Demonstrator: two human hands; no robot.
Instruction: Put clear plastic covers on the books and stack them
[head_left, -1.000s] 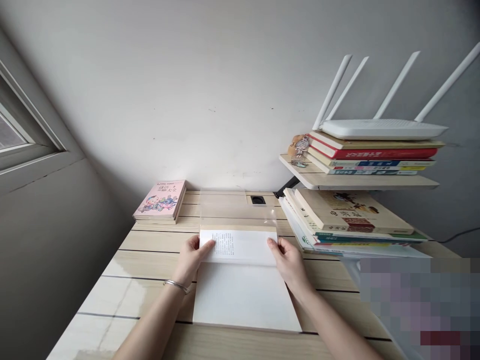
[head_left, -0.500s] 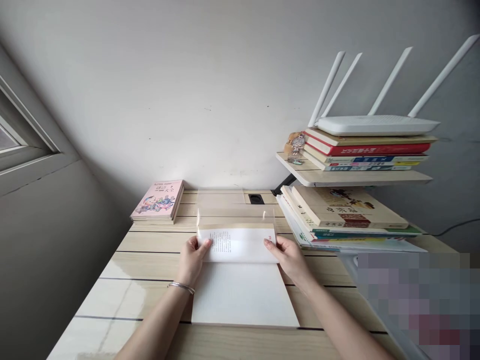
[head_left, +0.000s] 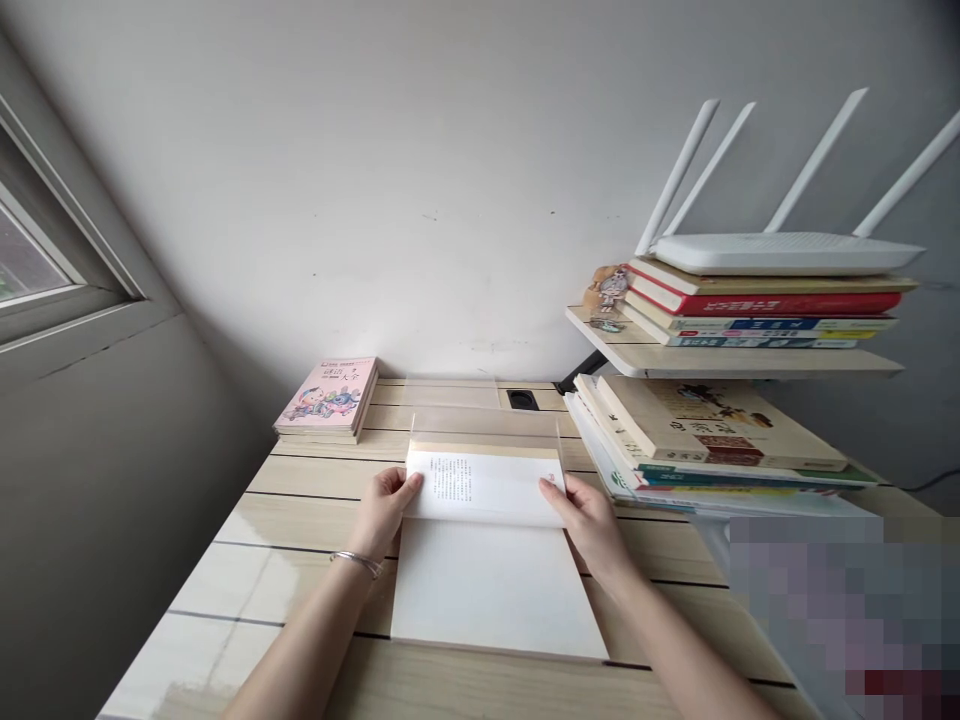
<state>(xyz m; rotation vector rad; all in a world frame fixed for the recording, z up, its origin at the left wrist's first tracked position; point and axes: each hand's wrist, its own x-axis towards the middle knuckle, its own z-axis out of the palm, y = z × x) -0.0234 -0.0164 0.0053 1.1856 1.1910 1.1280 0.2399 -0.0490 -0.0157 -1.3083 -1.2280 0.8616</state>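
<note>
An open book [head_left: 495, 590] lies on the wooden desk in front of me, its near part showing a blank white page. Its printed cover flap [head_left: 491, 485], with small dark text at left and a red mark at right, is folded across the far part. A clear plastic book cover [head_left: 480, 428] sticks out beyond the flap's far edge. My left hand [head_left: 386, 510] pinches the flap's left edge, thumb on top. At the right edge my right hand [head_left: 589, 515] grips the flap likewise, fingers partly hidden underneath. A bracelet circles my left wrist.
Pink-covered books [head_left: 330, 398] are stacked at the back left. On the right, a raised shelf [head_left: 750, 360] carries books and a white router [head_left: 787, 252], with another book pile [head_left: 739, 425] below. A black desk socket [head_left: 523, 400] sits near the wall [head_left: 450, 200].
The view has turned slightly left, so everything sits further right in the picture. Both hands keep their hold on the flap's edges, which lies about the same.
</note>
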